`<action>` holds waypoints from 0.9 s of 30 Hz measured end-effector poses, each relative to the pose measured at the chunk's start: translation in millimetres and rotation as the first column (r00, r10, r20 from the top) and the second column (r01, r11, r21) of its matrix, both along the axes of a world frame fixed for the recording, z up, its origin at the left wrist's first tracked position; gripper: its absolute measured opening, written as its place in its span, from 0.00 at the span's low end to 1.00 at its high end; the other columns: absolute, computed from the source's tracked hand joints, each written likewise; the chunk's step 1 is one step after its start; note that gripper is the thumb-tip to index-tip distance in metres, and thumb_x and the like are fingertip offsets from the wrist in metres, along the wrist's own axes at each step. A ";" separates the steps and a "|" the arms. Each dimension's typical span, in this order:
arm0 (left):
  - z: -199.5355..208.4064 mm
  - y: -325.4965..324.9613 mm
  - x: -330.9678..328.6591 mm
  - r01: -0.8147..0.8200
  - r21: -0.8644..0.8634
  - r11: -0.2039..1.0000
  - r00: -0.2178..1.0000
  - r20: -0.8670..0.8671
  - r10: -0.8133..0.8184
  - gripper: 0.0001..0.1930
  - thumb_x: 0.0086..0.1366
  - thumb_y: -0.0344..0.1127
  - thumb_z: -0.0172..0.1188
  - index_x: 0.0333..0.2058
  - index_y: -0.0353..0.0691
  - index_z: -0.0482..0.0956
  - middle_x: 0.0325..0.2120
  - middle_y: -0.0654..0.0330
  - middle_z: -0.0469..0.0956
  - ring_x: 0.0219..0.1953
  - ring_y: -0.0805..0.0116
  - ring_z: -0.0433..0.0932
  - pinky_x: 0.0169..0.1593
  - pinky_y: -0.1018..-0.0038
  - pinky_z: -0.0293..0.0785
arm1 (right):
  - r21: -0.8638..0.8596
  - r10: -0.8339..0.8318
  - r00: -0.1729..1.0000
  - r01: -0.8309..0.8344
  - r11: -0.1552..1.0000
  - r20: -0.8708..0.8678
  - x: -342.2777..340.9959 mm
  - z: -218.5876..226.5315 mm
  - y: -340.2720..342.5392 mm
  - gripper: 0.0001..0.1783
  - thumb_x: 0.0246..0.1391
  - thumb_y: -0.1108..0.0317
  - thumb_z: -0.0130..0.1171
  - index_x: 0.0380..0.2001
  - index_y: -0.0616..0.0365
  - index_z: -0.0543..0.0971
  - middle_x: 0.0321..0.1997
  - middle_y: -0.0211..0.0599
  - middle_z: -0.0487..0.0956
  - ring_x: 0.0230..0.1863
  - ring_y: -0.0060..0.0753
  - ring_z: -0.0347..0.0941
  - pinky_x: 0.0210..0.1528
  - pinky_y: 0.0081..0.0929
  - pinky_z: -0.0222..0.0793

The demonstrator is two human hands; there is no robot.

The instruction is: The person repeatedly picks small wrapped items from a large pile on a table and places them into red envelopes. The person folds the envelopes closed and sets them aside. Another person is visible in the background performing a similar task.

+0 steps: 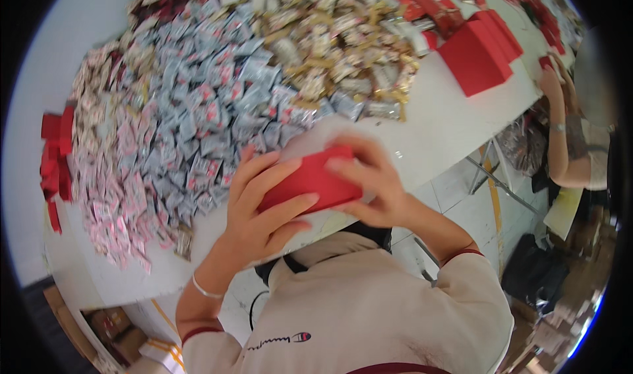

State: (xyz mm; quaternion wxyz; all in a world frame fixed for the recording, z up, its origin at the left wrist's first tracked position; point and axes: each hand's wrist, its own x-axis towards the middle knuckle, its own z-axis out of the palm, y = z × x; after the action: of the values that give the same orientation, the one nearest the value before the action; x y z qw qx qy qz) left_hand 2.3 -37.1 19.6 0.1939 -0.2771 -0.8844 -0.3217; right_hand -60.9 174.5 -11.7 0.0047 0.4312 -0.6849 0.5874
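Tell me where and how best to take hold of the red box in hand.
Probably by both ends, coming from left and right, where the left grip and right grip are: the red box is elongated, flat-sided and lies roughly crosswise to the body.

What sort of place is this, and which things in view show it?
Probably a small packing workshop: many small wrapped packets lie heaped on a long white table, red boxes stand near them, and brown cartons sit below.
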 end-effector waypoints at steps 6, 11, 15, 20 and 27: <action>18.8 -5.3 8.2 -0.064 0.389 0.919 0.979 -0.154 0.134 0.24 0.58 0.60 0.47 0.40 0.45 0.68 0.46 0.48 0.65 0.52 0.47 0.62 0.55 0.44 0.54 | -0.202 -0.663 0.645 0.641 0.740 -0.381 -21.7 17.8 88.7 0.29 0.42 0.54 0.63 0.43 0.65 0.71 0.44 0.48 0.70 0.45 0.46 0.66 0.46 0.38 0.62; 47.2 9.7 3.7 0.047 0.411 0.910 0.988 -0.153 0.018 0.21 0.58 0.59 0.49 0.29 0.45 0.71 0.36 0.52 0.71 0.43 0.49 0.69 0.49 0.49 0.65 | -0.046 -0.834 0.316 0.926 0.376 -0.451 -83.9 15.6 121.3 0.25 0.35 0.71 0.67 0.41 0.59 0.72 0.44 0.44 0.67 0.46 0.42 0.65 0.48 0.30 0.61; 72.8 6.8 6.6 0.306 0.474 0.826 0.941 -0.284 -0.186 0.18 0.60 0.53 0.49 0.26 0.45 0.72 0.29 0.54 0.74 0.37 0.53 0.71 0.44 0.58 0.69 | -0.082 -0.811 0.253 0.935 0.346 -0.528 -119.3 3.8 140.1 0.24 0.36 0.70 0.68 0.41 0.57 0.73 0.42 0.43 0.70 0.45 0.43 0.65 0.49 0.33 0.60; 129.0 -20.7 28.4 0.512 0.764 0.393 0.805 -0.267 -0.530 0.20 0.62 0.46 0.49 0.15 0.42 0.71 0.17 0.63 0.69 0.25 0.68 0.68 0.30 0.73 0.70 | -0.015 -0.786 0.098 0.991 0.136 -0.611 -160.5 -21.3 216.2 0.24 0.44 0.63 0.64 0.45 0.58 0.72 0.48 0.47 0.69 0.48 0.45 0.65 0.45 0.35 0.65; 166.0 -18.3 84.2 0.557 0.780 0.285 0.830 -0.533 -0.162 0.20 0.64 0.42 0.44 0.14 0.44 0.71 0.19 0.64 0.74 0.22 0.75 0.67 0.25 0.80 0.63 | -0.141 -0.666 0.056 0.961 0.238 -0.743 -128.4 19.9 129.7 0.19 0.52 0.62 0.56 0.45 0.57 0.73 0.51 0.49 0.65 0.51 0.48 0.63 0.48 0.42 0.63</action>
State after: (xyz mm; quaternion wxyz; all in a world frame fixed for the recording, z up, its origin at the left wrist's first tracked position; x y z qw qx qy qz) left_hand 86.6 -55.4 185.6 0.3886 -0.3703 -0.4152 -0.7345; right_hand -189.4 304.2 8.2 0.5073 0.1158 -0.8467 0.1115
